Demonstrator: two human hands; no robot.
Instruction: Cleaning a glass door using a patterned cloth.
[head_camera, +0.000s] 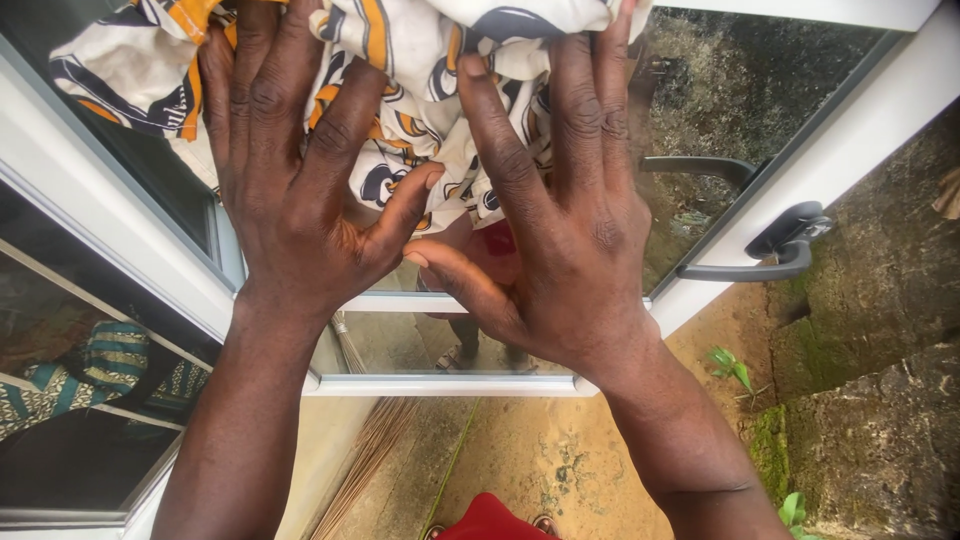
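Note:
My left hand (295, 190) and my right hand (560, 220) lie flat, fingers spread, pressing a crumpled cloth (400, 60) against the glass pane (720, 110) of a white-framed door (860, 130). The cloth is white with orange and dark blue patterns. It bunches up under my fingertips at the top of the view. My thumbs point toward each other below the cloth, almost touching. The glass reflects my body and legs.
A dark lever handle (770, 255) sits on the door frame to the right. A mossy stone wall (870, 420) stands at the right. Sandy ground (540, 460) and a straw broom (370, 450) lie below. Another window pane (90, 400) is at the left.

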